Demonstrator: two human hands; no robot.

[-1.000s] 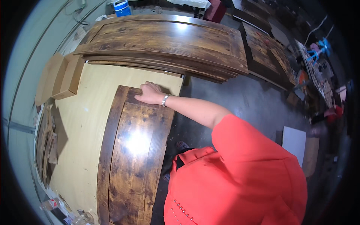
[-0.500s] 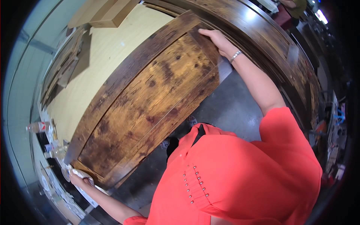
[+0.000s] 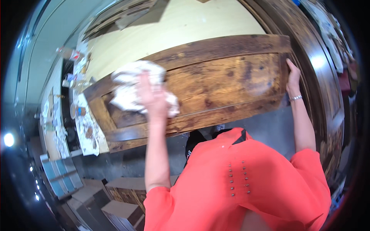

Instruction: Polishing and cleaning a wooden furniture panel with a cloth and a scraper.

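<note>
A brown wooden panel (image 3: 216, 82) with a raised border lies crosswise in front of the person, its far side over the pale surface (image 3: 204, 19) and its near edge out over the grey floor (image 3: 266, 131). On the left part of the panel, the left hand (image 3: 152, 94) lies over a bunched white cloth (image 3: 127, 82); the hand is blurred, so whether the fingers grip the cloth or just lie flat on it cannot be told. The right hand (image 3: 293, 79) holds the panel at its right end, thumb by the edge, the fingers mostly out of sight. A silver band (image 3: 296, 97) circles that wrist.

Beyond the panel, toward the left, thin wooden pieces (image 3: 127, 13) lie on the surface. To the right of the panel, more dark wooden panels (image 3: 320, 65) stretch away. A clear bottle (image 3: 69, 54) lies left of the panel, and brown boxes (image 3: 119, 211) stand on the near left of it, lower down.
</note>
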